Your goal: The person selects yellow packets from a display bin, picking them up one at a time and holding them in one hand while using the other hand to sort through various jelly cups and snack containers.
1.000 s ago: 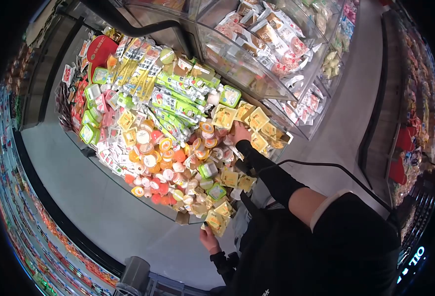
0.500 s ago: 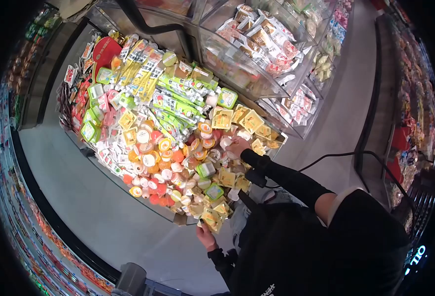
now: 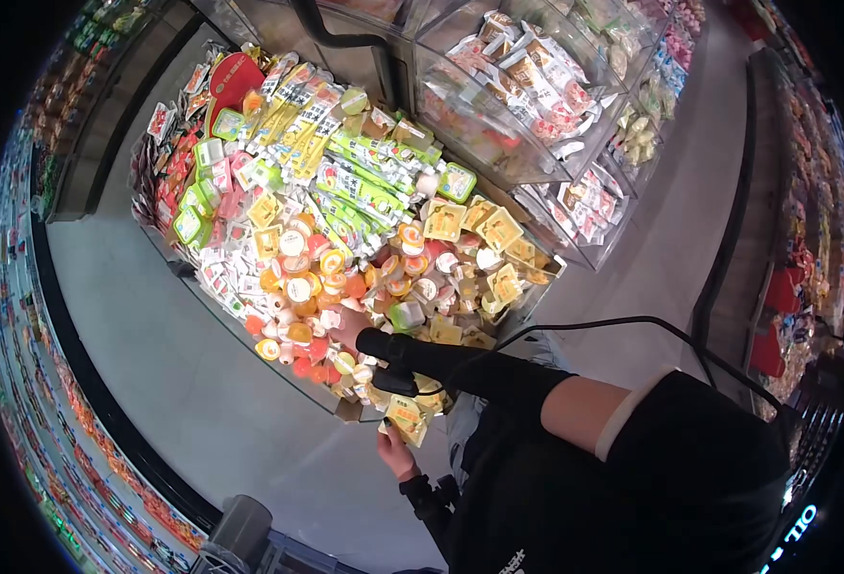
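At the near corner of the snack bin, my left hand (image 3: 398, 452) has its fingers closed on the edge of a yellow square-lidded jelly cup (image 3: 406, 417). My right hand (image 3: 348, 328) reaches down among small round jelly cups (image 3: 296, 289) in orange, red and white. Its fingertips are partly hidden, so what they grip, if anything, does not show. Just right of that hand lies a green-edged square jelly cup (image 3: 405, 315). More yellow square jelly cups (image 3: 499, 229) are piled toward the bin's right end.
Green pouches (image 3: 357, 190) and yellow stick packs (image 3: 297, 124) fill the bin's far part, near a red sign (image 3: 236, 82). Clear plastic bins (image 3: 498, 124) with wrapped snacks stand behind. A black cable (image 3: 632, 324) loops beside my right arm.
My right hand has moved left and nearer, from the cups by the bin's right side to the round cups at its front. The left hand keeps its hold. The view has shifted slightly.
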